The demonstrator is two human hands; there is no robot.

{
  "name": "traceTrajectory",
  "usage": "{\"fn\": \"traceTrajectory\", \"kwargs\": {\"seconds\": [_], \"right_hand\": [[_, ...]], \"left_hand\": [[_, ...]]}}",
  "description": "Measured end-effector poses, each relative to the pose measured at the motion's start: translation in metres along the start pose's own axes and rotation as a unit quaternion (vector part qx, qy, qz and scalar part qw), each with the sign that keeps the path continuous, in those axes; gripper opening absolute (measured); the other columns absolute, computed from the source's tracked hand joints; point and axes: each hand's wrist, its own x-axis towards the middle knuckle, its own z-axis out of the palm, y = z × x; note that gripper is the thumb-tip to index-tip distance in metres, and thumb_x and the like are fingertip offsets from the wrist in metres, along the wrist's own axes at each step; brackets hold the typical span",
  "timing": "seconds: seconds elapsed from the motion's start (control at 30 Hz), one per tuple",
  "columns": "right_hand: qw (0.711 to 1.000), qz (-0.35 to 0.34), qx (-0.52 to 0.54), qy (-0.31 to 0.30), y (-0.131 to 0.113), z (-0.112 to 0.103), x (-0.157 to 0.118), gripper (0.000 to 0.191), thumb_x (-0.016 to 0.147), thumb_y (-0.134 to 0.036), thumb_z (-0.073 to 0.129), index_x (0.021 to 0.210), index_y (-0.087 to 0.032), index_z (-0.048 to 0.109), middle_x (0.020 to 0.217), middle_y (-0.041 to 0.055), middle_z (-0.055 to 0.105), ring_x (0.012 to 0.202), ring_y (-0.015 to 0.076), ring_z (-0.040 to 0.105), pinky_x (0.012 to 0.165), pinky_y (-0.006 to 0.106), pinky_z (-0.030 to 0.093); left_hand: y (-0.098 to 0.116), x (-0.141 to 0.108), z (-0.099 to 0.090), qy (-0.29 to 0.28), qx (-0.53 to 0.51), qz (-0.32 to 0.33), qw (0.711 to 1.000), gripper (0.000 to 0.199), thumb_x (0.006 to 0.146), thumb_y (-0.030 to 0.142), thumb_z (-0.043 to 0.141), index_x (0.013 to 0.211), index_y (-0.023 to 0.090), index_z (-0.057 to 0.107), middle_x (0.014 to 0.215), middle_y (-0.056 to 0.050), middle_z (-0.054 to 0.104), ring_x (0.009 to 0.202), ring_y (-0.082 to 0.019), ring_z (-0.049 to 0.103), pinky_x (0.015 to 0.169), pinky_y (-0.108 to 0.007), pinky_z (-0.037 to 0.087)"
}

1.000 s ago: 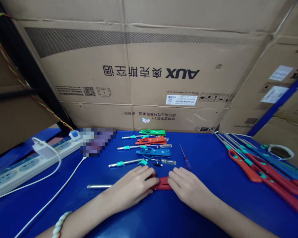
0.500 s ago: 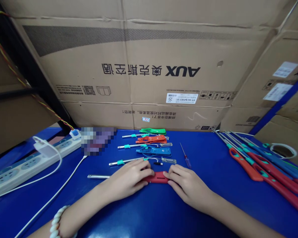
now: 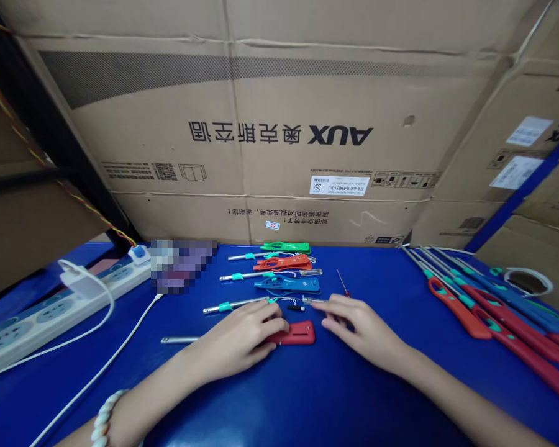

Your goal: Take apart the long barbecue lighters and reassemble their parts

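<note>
Left hand (image 3: 249,332): because it seems to steady the red handle (image 3: 302,333), its fingers close over one end.
Right hand (image 3: 366,320): fingers loosely curled beside the clear piece (image 3: 310,300); whether they grip anything, I cannot tell.
Table (image 3: 242,403): red handle flat between both hands, metal rod (image 3: 179,340) pointing left.
Screwdriver (image 3: 347,293): partly hidden, probably placed for reach.
</note>
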Motion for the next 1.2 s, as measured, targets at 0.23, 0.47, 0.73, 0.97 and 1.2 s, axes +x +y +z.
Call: {"fn": "traceTrajectory", "kwargs": {"seconds": [0.23, 0.47, 0.73, 0.97, 1.2], "right_hand": [[0.943, 0.187, -0.275, 0.001, 0.030, -0.016, 0.003, 0.043, 0.085, -0.028, 0.055, 0.125, -0.012, 0.046, 0.094, 0.0139, 0.069, 0.085, 0.0283, 0.066, 0.066, 0.033, 0.047], [0.930, 0.244, -0.273, -0.011, 0.033, -0.029, 0.002, 0.028, 0.085, -0.016, 0.046, 0.113, -0.013, 0.053, 0.088, 0.0131, 0.070, 0.077, 0.0271, 0.068, 0.062, 0.032, 0.045], [0.947, 0.083, -0.014, 0.310, 0.018, -0.048, -0.001, 0.015, 0.091, -0.033, 0.051, 0.086, -0.020, 0.056, 0.084, 0.0059, 0.060, 0.066, 0.0180, 0.058, 0.060, 0.031, 0.047], [0.930, 0.010, 0.306, 0.202, -0.014, -0.020, -0.004, 0.014, 0.099, -0.033, 0.040, 0.094, -0.021, 0.046, 0.086, 0.0059, 0.068, 0.065, 0.0151, 0.064, 0.058, 0.029, 0.054], [0.923, -0.005, 0.353, 0.152, -0.022, -0.010, -0.004, 0.015, 0.099, -0.035, 0.041, 0.094, -0.021, 0.046, 0.082, 0.0042, 0.068, 0.066, 0.0151, 0.065, 0.061, 0.030, 0.055]], "left_hand": [[0.006, 0.000, -0.002, -0.009, 0.036, 0.016, 0.999, 0.047, 0.085, 0.008, 0.049, 0.127, 0.028, 0.048, 0.100, -0.004, 0.052, 0.090, -0.021, 0.052, 0.079, -0.032, 0.045], [0.010, -0.001, 0.003, 0.005, 0.075, 0.040, 0.996, 0.063, 0.080, 0.007, 0.048, 0.137, 0.031, 0.039, 0.095, -0.004, 0.047, 0.087, -0.021, 0.049, 0.077, -0.032, 0.044], [0.014, -0.001, 0.004, -0.007, 0.076, 0.036, 0.996, 0.071, 0.077, 0.007, 0.050, 0.140, 0.034, 0.034, 0.094, -0.003, 0.045, 0.085, -0.022, 0.047, 0.074, -0.031, 0.043], [0.016, 0.001, 0.008, 0.001, 0.056, 0.033, 0.998, 0.068, 0.076, 0.010, 0.051, 0.139, 0.032, 0.036, 0.095, -0.004, 0.046, 0.087, -0.021, 0.048, 0.077, -0.030, 0.043], [0.015, 0.001, 0.006, -0.010, 0.046, 0.037, 0.998, 0.071, 0.076, 0.008, 0.051, 0.141, 0.032, 0.034, 0.095, -0.004, 0.046, 0.085, -0.021, 0.047, 0.075, -0.030, 0.043]]}}
